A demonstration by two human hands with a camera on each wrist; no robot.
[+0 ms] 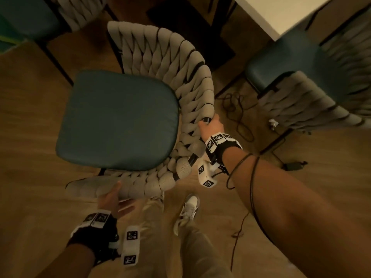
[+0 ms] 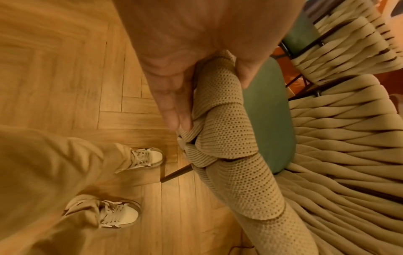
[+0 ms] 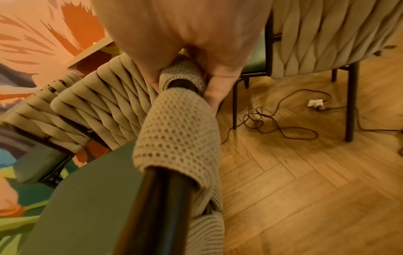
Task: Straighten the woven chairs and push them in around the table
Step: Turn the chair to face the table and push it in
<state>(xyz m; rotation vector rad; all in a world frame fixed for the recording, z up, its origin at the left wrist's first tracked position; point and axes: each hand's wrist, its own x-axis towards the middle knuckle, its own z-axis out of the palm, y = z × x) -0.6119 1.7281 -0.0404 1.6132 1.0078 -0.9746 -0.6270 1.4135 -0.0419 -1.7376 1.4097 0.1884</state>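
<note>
A woven chair (image 1: 120, 121) with a teal seat and a curved beige braided back stands on the wood floor, turned at an angle away from the white table (image 1: 281, 15). My right hand (image 1: 209, 125) grips the black top rail of its back on the right side; in the right wrist view the right hand (image 3: 185, 86) is wrapped round that rail (image 3: 179, 129). My left hand (image 1: 111, 199) holds the near end of the woven back, and the left hand (image 2: 209, 101) has the rail (image 2: 229, 129) between thumb and fingers.
A second woven chair (image 1: 301, 97) stands at the right beside the table, and a third chair (image 1: 30, 19) at the top left. Tangled cables (image 1: 236, 113), a white plug (image 1: 273, 123) and a power adapter (image 1: 293, 165) lie on the floor. My shoe (image 1: 188, 209) is close behind the chair.
</note>
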